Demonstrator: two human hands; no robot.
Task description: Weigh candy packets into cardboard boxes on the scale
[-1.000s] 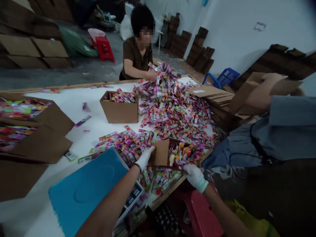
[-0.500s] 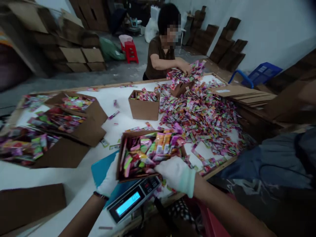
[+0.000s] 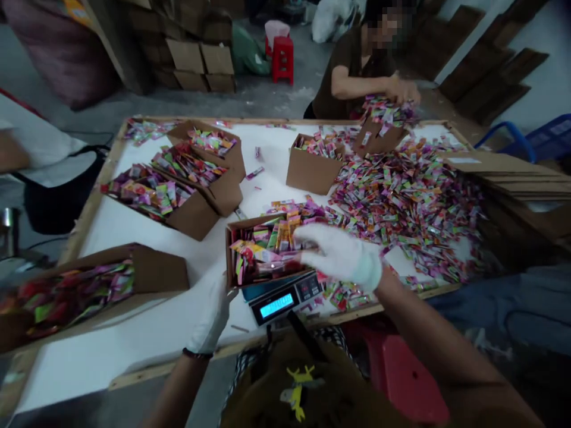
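box (image 3: pixel 229 257) sat on scale (image 3: pixel 284 300), near edge of table (image 3: pixel 151 339); right hand (image 3: pixel 342 254) half-open, empty; left hand (image 3: pixel 210 318) grip unclear; clean reading needed both off.

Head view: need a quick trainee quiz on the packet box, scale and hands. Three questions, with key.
1. True or false: the display of the scale is lit.
2. What lies directly under the packet box? A) a red stool B) the blue plate of the scale C) a stack of flat cardboard
3. Fill in: the left hand and the right hand wear ____ gloves.

Key: 1 true; 2 B; 3 white.
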